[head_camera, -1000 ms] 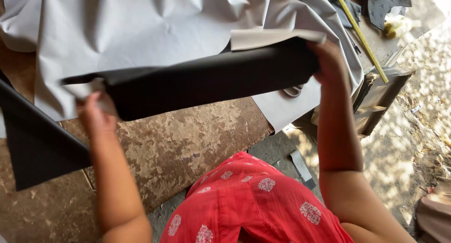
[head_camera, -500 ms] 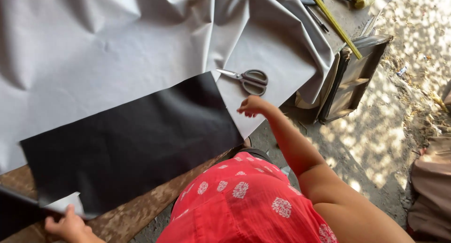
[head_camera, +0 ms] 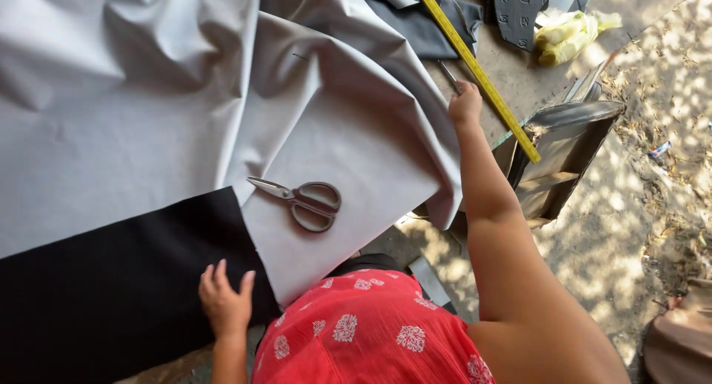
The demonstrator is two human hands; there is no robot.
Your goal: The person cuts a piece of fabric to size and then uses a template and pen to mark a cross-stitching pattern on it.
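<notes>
Black sheet: a dark rectangle of material (head_camera: 111, 280) lies flat on the table at lower left, its upper edge overlapping the pale cloth.
Left hand: the left hand (head_camera: 225, 302) rests palm-down on the sheet's near right corner, fingers spread and nothing gripped; the flat press looks meant to keep the sheet smooth and in place.
Right hand: the right hand (head_camera: 466, 106) reaches far across the table to a thin metal tool (head_camera: 448, 77) lying just beside the yellow ruler (head_camera: 475, 69). The fingers curl over the tool's near end, but whether the grip has closed on it cannot be told from this angle.
Scissors: a steel pair of scissors (head_camera: 300, 200) lies closed on the grey cloth between the two hands, blades pointing left, within easy reach of either.
Grey cloth: a large rumpled sheet of pale fabric (head_camera: 148, 94) covers most of the table and droops over its near edge.
Beyond: dark cut pieces (head_camera: 534, 5) and a crumpled yellow rag (head_camera: 567, 31) sit at the far corner; a metal frame (head_camera: 564, 146) leans against the table's side over sunlit ground.
</notes>
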